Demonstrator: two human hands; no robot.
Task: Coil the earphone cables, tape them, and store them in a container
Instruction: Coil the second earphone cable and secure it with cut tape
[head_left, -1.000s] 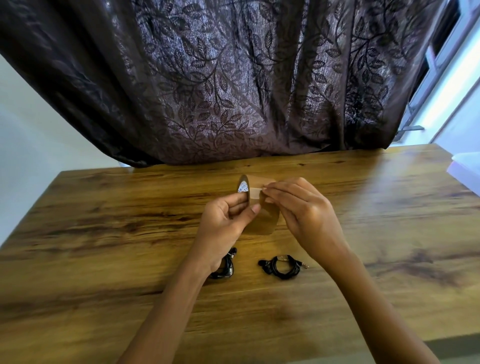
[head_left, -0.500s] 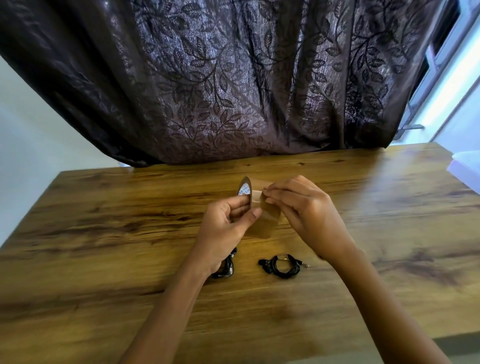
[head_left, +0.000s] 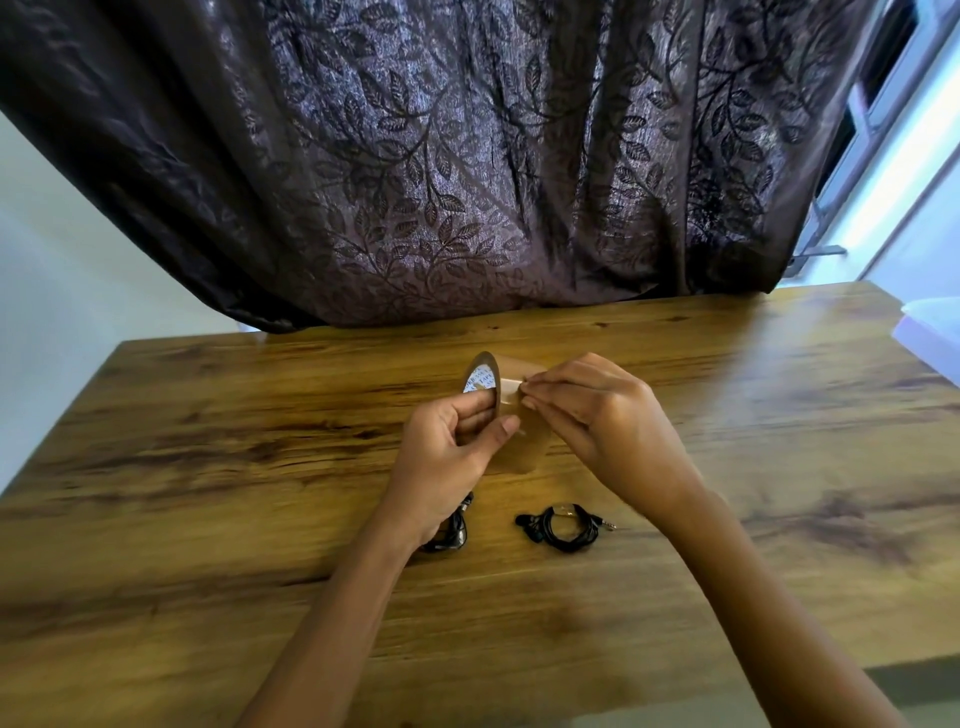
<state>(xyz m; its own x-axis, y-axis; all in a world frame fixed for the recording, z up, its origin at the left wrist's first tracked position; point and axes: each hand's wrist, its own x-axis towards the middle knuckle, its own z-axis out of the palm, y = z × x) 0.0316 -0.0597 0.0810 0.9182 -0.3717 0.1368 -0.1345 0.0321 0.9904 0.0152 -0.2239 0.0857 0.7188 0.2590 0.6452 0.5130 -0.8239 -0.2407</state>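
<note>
My left hand (head_left: 452, 452) holds a brown tape roll (head_left: 524, 452) above the wooden table (head_left: 208, 467), fingers inside its core and thumb on its outer face. My right hand (head_left: 597, 415) pinches the loose tape end (head_left: 508, 387) at the top of the roll. Below the hands, a coiled black earphone cable (head_left: 563, 527) lies on the table with its jack pointing right. A second black earphone bundle (head_left: 452, 532) lies to its left, partly hidden under my left wrist.
A dark leaf-patterned curtain (head_left: 441, 182) hangs behind the table's far edge. A white container's corner (head_left: 930, 327) shows at the right edge of the view. The table's near edge runs below my forearms.
Both hands have stayed on the tape roll; the right fingertips have shifted slightly at the tape end. The cables have not moved.
</note>
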